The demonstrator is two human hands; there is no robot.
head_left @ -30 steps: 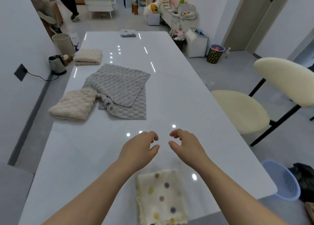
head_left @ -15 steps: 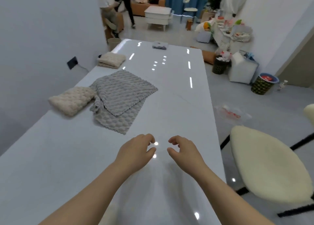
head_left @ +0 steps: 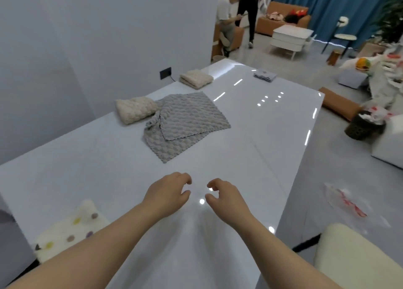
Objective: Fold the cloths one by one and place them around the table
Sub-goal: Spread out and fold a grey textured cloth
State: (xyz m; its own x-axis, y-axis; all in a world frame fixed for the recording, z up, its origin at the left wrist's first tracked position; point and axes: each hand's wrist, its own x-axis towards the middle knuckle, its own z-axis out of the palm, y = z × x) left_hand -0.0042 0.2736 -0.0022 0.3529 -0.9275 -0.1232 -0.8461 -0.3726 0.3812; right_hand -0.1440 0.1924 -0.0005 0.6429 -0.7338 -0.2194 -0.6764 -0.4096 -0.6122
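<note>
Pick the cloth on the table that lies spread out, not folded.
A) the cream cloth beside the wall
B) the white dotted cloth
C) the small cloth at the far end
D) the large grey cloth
D: the large grey cloth lies wide in loose, skewed layers, one corner bunched.

The white surface (head_left: 261, 136) was smooth and highly glossy, mirroring spots of light. The grey cloth (head_left: 187, 123) looked matt and knobbly, the cream cloth (head_left: 135, 110) plush and bumpy, the dotted cloth (head_left: 69, 229) fluffy
</note>
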